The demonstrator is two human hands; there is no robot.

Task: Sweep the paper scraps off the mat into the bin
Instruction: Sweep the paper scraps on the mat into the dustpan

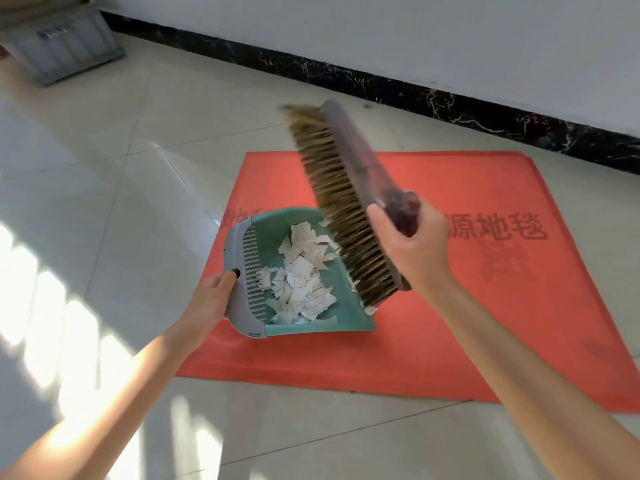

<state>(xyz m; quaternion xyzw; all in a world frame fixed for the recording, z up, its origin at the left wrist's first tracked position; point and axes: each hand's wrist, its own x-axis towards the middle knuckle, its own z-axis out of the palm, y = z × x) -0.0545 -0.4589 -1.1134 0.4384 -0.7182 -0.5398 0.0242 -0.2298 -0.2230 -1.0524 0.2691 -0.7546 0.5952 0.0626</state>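
Observation:
A red mat [450, 323] with dark printed characters lies on the tiled floor. On its left part sits a green dustpan [273, 258] with a grey comb edge, holding a heap of torn paper scraps [301, 271]. My left hand [211, 299] grips the dustpan's grey back edge, thumb on top. My right hand [412, 244] holds a brown brush [346, 188] by its handle, bristles facing left, tilted over the dustpan's open side. A few scraps lie under the bristles at the pan's lip.
A grey ribbed plastic crate [59, 46] stands at the far left by the wall. A black marble skirting [450, 102] runs along the white wall behind the mat. Pale floor tiles [104, 202] with sunlight patches surround the mat.

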